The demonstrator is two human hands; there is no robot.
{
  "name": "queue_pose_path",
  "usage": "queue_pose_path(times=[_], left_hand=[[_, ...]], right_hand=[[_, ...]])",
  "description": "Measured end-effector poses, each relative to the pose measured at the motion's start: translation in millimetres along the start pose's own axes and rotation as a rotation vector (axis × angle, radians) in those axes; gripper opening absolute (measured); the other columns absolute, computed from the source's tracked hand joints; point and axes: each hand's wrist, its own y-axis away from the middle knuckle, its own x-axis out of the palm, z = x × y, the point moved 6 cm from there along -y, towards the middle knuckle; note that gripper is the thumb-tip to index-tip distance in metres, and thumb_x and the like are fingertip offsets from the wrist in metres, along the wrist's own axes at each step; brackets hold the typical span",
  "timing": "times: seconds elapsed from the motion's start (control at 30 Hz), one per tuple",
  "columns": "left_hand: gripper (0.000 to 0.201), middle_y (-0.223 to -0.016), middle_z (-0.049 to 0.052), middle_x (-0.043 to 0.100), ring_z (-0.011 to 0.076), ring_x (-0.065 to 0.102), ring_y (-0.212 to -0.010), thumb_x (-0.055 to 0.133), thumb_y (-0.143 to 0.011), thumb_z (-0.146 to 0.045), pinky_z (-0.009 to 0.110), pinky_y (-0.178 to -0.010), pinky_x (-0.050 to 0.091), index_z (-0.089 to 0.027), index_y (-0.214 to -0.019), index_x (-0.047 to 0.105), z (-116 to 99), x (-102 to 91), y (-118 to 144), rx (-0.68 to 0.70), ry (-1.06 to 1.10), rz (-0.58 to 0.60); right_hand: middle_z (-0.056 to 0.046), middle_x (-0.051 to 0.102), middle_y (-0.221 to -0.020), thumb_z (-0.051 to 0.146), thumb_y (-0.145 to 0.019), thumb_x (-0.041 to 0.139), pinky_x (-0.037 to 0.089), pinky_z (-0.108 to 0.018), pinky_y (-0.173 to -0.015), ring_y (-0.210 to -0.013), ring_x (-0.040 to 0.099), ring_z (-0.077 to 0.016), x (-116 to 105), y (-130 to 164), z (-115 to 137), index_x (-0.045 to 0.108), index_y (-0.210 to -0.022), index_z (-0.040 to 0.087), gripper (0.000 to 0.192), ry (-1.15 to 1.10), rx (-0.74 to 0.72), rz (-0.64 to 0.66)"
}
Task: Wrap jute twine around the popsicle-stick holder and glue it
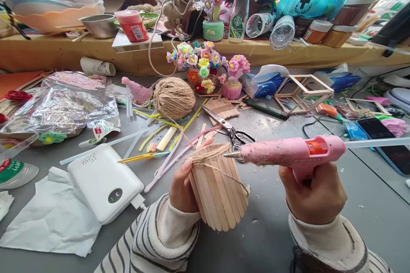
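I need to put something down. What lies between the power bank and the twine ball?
Head view: loose glue sticks and pipe cleaners between the power bank and twine ball.

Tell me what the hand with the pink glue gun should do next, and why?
Probably squeeze a small dot of glue: the glue gun in the right hand has its tip at the twine wrapped around the stick cup, which the left hand steadies.

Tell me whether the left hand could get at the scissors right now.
Probably not as it stands: the left hand is wrapped around the stick cup, and the scissors lie beyond the cup on the table.
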Motion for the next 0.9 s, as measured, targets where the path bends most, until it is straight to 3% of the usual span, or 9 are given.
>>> queue_pose_path(times=[0.9], left_hand=[[0.064, -0.107, 0.007, 0.061, 0.0346, 0.053, -0.105, 0.053, -0.065, -0.048, 0.046, -0.084, 0.043, -0.019, -0.123, 0.048, -1.9, 2.0, 2.3, 0.004, 0.005, -0.017]], right_hand=[[0.005, 0.039, -0.051, 0.026, -0.073, 0.061, 0.028, -0.021, -0.039, -0.041, 0.037, -0.0073, 1.6, 0.0, -0.6, 0.043, -0.065, 0.021, 0.020, 0.021, -0.030, 0.010]])
